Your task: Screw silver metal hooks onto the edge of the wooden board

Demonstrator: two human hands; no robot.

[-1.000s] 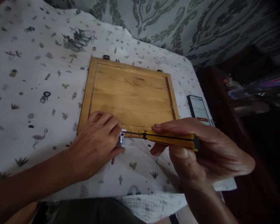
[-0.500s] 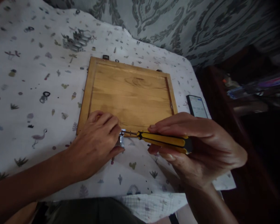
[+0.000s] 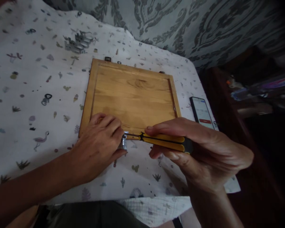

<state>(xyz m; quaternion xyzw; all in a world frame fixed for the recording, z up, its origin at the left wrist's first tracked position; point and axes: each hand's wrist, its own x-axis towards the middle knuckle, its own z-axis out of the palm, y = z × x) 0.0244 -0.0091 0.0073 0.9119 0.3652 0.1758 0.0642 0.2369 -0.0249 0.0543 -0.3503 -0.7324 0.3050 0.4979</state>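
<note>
A framed wooden panel [image 3: 133,95] lies flat on the patterned cloth. At its near edge my left hand [image 3: 101,142] is closed on a small shiny metal hinge [image 3: 124,145], mostly hidden behind the fingers. My right hand [image 3: 199,148] grips the yellow-and-black handle of a screwdriver [image 3: 165,142] between thumb and fingers. The screwdriver's shaft points left, and its tip meets the hinge beside my left fingers. Whether a screw sits under the tip I cannot make out.
Several grey metal hinges [image 3: 78,42] stand in a cluster at the far left of the cloth. Two dark fittings, one of them a small bracket [image 3: 107,59], sit along the panel's far edge. A phone [image 3: 201,112] lies right of the panel. Behind hangs patterned fabric [image 3: 161,22].
My right fingers have shifted slightly along the screwdriver handle, and the handle has turned a little. My left hand keeps its place on the hinge.
</note>
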